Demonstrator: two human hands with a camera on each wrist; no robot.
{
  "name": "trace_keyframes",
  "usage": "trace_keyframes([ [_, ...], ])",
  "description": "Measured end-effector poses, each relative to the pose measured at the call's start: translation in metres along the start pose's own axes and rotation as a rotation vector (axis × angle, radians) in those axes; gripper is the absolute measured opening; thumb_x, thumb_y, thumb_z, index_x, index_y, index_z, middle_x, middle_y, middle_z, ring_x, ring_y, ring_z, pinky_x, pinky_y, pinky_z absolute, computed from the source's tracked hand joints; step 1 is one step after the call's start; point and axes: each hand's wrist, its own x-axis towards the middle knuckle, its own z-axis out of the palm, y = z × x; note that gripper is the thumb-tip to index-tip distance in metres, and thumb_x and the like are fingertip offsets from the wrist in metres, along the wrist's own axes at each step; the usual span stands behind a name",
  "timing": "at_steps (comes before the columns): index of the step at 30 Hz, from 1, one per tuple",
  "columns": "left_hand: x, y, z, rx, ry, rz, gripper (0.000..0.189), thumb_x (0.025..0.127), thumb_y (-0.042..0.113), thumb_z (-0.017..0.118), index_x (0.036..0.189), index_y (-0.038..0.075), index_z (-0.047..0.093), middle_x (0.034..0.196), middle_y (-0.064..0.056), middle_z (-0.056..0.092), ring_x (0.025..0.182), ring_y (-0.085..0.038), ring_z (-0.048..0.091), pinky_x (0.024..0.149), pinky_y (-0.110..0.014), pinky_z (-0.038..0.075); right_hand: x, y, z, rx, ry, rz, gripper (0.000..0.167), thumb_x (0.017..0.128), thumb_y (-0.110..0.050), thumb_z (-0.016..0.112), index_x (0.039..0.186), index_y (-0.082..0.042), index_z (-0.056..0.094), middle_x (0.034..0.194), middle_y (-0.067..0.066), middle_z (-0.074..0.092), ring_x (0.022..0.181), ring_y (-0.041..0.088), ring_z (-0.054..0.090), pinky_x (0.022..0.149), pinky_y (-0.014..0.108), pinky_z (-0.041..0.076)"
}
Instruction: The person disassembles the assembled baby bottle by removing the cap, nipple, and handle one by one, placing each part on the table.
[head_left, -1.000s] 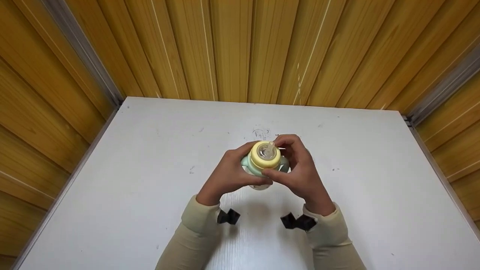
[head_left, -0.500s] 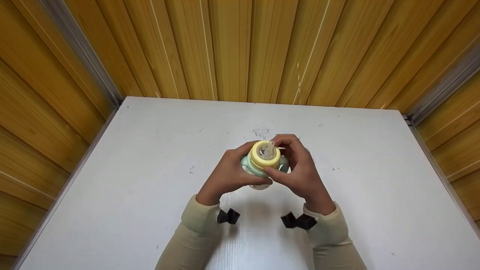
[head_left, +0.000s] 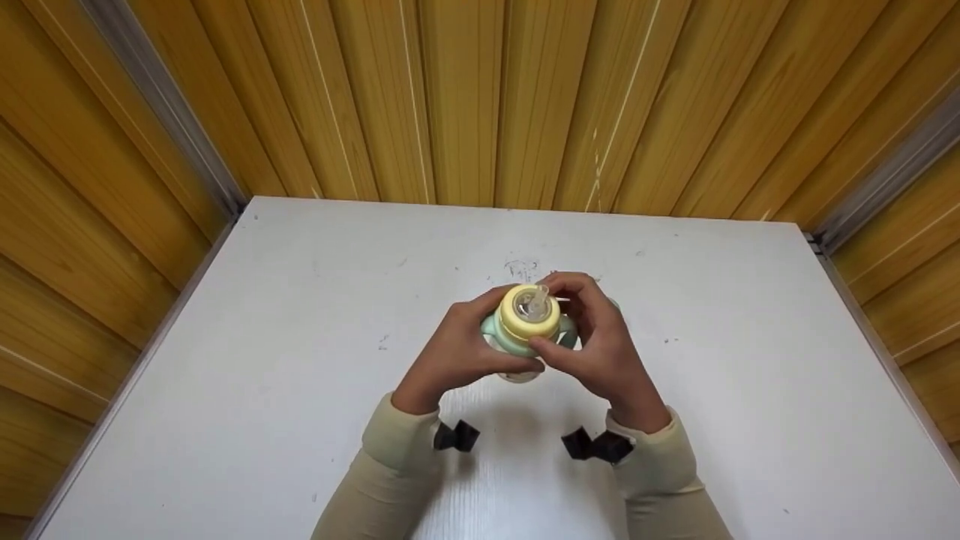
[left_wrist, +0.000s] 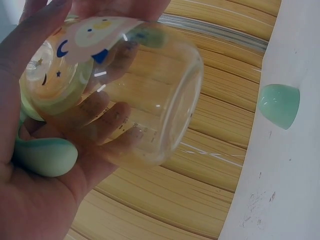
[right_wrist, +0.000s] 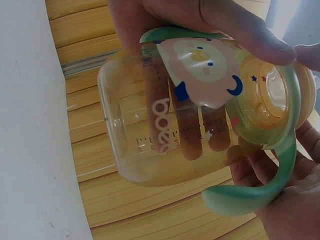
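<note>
A baby bottle (head_left: 517,373) is held above the white table, its clear teat (head_left: 537,303) uppermost and leaning a little. My left hand (head_left: 465,343) wraps round the see-through body, which carries a cartoon animal print in both wrist views. The right hand (head_left: 604,349) grips the yellow collar (head_left: 530,328), with the thumb on its near side and fingers at its far side. A green handle (right_wrist: 250,197) sticks out from a green ring below the collar. In the left wrist view the clear base (left_wrist: 182,107) points away from the palm.
A green cap (left_wrist: 280,106) stands on the white table (head_left: 300,315) beyond the bottle, mostly hidden behind the right hand in the head view. Wood-patterned panels (head_left: 465,97) enclose the table's back and sides. Black mounts (head_left: 457,435) sit at both wrists.
The right thumb has shifted slightly to the right along the yellow collar. Both hands keep their grip, and the bottle stays in nearly the same place.
</note>
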Motion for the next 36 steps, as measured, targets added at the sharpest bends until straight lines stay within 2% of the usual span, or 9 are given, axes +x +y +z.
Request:
trace_keyframes([
  [8, 0.0006, 0.0007, -0.0004, -0.01, -0.003, 0.004, 0.076, 0.066, 0.03, 0.089, 0.133, 0.025, 0.056, 0.121, 0.007, 0.065, 0.104, -0.012, 0.061, 0.088, -0.032, 0.053, -0.0004, -0.0011, 0.0002, 0.017, 0.019, 0.032, 0.057, 0.072, 0.003, 0.077, 0.122, -0.005, 0.05, 0.121, 0.011, 0.052, 0.108, 0.025, 0.058, 0.094, 0.028, 0.05],
  [14, 0.0018, 0.0007, 0.0, -0.002, -0.003, 0.0, 0.074, 0.066, 0.032, 0.089, 0.133, 0.026, 0.056, 0.12, 0.008, 0.065, 0.102, -0.011, 0.062, 0.087, -0.031, 0.053, 0.0005, -0.0014, 0.0003, 0.018, 0.029, 0.023, 0.055, 0.07, 0.004, 0.08, 0.116, -0.002, 0.05, 0.115, 0.012, 0.052, 0.104, 0.025, 0.058, 0.093, 0.029, 0.049],
  [20, 0.0015, 0.0011, 0.0001, 0.002, -0.005, -0.01, 0.075, 0.066, 0.032, 0.089, 0.133, 0.026, 0.055, 0.12, 0.008, 0.065, 0.103, -0.011, 0.062, 0.087, -0.031, 0.053, 0.0001, -0.0018, -0.0003, -0.017, 0.021, 0.058, 0.053, 0.071, 0.001, 0.08, 0.114, -0.001, 0.049, 0.115, 0.009, 0.05, 0.106, 0.022, 0.058, 0.094, 0.029, 0.05],
  [29, 0.0006, 0.0007, -0.0004, 0.006, -0.003, 0.003, 0.077, 0.066, 0.032, 0.09, 0.134, 0.025, 0.055, 0.121, 0.007, 0.065, 0.104, -0.012, 0.062, 0.088, -0.031, 0.053, 0.0008, 0.0006, -0.0002, -0.003, -0.001, 0.009, 0.05, 0.073, 0.003, 0.077, 0.117, -0.003, 0.052, 0.116, 0.011, 0.053, 0.106, 0.024, 0.058, 0.094, 0.028, 0.05],
  [36, 0.0003, 0.0012, -0.0011, 0.009, 0.0, 0.004, 0.077, 0.065, 0.032, 0.09, 0.134, 0.024, 0.055, 0.122, 0.007, 0.065, 0.104, -0.012, 0.062, 0.089, -0.031, 0.053, 0.0011, 0.0005, -0.0001, -0.007, -0.008, 0.012, 0.049, 0.075, 0.002, 0.075, 0.118, -0.004, 0.053, 0.118, 0.01, 0.053, 0.107, 0.023, 0.058, 0.093, 0.028, 0.05],
])
